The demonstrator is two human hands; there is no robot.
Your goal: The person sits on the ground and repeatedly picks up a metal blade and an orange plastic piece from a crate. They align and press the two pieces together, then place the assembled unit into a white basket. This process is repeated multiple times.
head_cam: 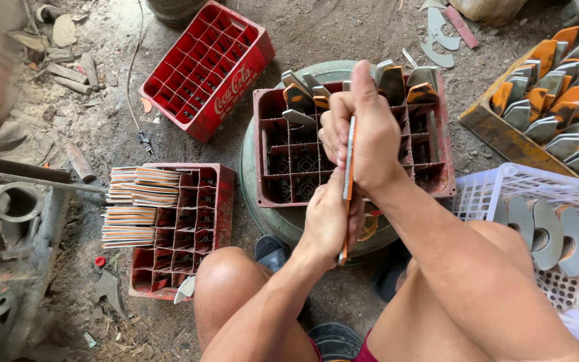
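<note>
Thin metal blade (348,194) (orange-edged, seemingly curved) stands edge-on, upright, above the partitioned red crate (437,167).

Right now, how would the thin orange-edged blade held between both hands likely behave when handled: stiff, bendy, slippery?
The blade probably stays stiff: it runs straight between the right hand above and the left hand below, with no sag. It looks like thin sheet metal, so likely light but hard-edged. Held edge-on, it could slip through the fingers.

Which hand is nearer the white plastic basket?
Right. The right hand grips the blade's upper end; the left hand, though lower, sits farther left of the white plastic basket.
</note>
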